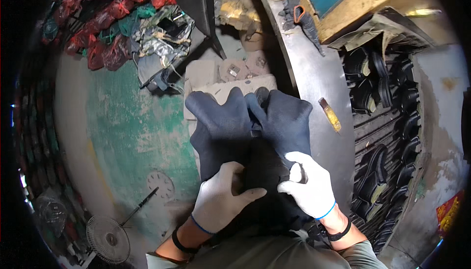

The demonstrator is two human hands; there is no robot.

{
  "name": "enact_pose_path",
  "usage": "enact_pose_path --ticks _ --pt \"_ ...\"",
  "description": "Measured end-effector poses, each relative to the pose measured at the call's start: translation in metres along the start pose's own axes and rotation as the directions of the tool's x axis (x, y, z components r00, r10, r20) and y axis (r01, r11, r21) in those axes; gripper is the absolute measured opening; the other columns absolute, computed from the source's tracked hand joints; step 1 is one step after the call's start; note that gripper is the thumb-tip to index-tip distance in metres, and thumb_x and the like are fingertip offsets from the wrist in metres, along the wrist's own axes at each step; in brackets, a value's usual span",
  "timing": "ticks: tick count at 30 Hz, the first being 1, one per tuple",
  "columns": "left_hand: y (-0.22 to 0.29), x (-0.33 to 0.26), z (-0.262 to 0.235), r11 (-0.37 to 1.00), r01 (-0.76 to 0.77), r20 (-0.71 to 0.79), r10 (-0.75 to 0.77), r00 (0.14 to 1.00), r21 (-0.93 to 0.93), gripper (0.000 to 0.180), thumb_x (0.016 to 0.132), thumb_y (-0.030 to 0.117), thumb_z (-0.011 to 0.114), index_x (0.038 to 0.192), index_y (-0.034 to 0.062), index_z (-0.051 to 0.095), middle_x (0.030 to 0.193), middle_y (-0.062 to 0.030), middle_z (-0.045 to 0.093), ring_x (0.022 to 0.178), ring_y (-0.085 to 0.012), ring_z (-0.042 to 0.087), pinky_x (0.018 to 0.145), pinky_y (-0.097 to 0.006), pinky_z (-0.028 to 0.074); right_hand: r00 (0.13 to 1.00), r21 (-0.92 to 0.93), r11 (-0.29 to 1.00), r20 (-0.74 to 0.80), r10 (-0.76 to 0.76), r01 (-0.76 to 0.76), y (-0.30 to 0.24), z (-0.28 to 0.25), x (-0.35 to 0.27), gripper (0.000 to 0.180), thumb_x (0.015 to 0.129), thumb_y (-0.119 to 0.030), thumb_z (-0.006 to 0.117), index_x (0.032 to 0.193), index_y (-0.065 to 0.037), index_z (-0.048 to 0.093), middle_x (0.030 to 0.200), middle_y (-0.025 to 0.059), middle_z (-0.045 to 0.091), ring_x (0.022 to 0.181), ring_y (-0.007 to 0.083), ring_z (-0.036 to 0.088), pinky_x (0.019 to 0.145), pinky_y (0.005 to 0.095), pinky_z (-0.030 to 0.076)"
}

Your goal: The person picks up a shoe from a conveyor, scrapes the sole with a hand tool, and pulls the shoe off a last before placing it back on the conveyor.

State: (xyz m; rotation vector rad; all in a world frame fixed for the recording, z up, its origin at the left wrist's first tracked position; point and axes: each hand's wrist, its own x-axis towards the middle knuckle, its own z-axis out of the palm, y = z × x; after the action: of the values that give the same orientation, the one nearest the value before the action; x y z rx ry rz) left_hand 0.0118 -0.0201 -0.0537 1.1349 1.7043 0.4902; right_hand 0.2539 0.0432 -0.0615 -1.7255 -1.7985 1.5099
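Note:
Both hands wear white gloves with blue cuffs, over dark cloth on my lap. My left hand lies at the left, its thumb stretched inward and apart from the bent fingers; nothing shows between them. On the right, my right hand has its index finger and thumb spread, with another finger curled in the gap. No held thing is visible there. Dark blue cloth covers both knees. Black on black hides the detail between the hands.
A metal bench runs along my right, bearing a yellow-handled cutter and dark scissors or pliers with an orange loop. Racks of black shoes stand beyond it. At the left are a fan and red and green bags.

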Motion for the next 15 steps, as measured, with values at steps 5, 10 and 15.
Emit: enact_pose_path --ticks 5,10,15 --pt "0.010 -0.021 0.029 0.998 0.017 -0.190 -0.006 0.982 0.058 0.052 0.085 0.029 0.096 0.126 0.0070 0.073 0.104 -0.0159 0.079 0.089 -0.0287 0.079 0.080 -0.038 0.062 0.959 -0.097 0.955 0.000 -0.283 0.282 0.017 0.016 -0.021 0.072 0.084 -0.020 0.096 0.145 -0.004 0.063 0.098 0.0121 0.073 0.080 0.0194 0.071 0.073 0.0341 0.061" --pt "0.040 -0.044 0.071 0.999 -0.030 -0.495 0.017 0.869 -0.018 0.116 0.073 0.034 0.104 0.160 -0.0100 0.042 0.128 -0.0258 0.075 0.114 -0.0323 0.078 0.099 -0.042 0.062 0.763 -0.229 0.778 -0.169 -0.623 0.585 0.021 0.043 -0.051 0.074 0.083 0.001 0.074 0.155 0.006 0.058 0.109 0.0239 0.068 0.097 0.0414 0.071 0.086 0.0469 0.060" --pt "0.031 -0.059 0.077 0.890 -0.411 -0.746 0.408 0.526 0.197 0.088 0.073 0.032 0.102 0.141 -0.0049 0.059 0.127 -0.0242 0.072 0.114 -0.0358 0.075 0.099 -0.042 0.061 0.720 -0.070 0.732 -0.136 -0.680 0.678 0.005 0.004 -0.087 0.060 0.093 -0.005 0.078 0.150 0.008 0.062 0.126 0.0215 0.072 0.113 0.0313 0.074 0.097 0.0413 0.060"
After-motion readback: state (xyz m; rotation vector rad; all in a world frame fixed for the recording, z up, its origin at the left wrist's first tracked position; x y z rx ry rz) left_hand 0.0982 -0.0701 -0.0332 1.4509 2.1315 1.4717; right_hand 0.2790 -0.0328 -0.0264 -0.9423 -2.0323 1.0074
